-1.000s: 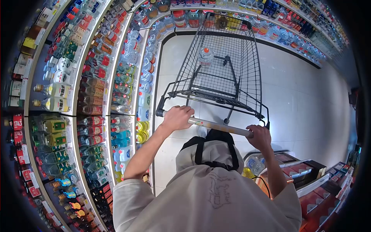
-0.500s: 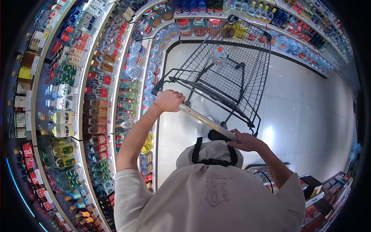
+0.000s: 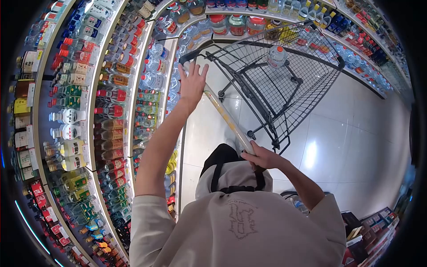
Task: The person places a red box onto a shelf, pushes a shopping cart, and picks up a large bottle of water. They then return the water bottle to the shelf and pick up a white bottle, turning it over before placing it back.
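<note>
A black wire shopping cart stands in front of me, turned toward the right. Its pale handle runs slantwise between my two hands. My left hand lies over the far left part of the handle with its fingers spread. Around the near right end, my right hand is closed on the handle, its thumb along the top and most fingers hidden beneath. A large clear bottle with a red cap stands inside the cart.
Curved shelves packed with bottles line my left side. More bottle shelves run across the back. Boxes stand at the lower right. Shiny pale tiles cover the floor.
The cart has swung to the right, its handle turning steeper. My left hand has moved forward and its fingers have spread. The right hand has shifted slightly left.
</note>
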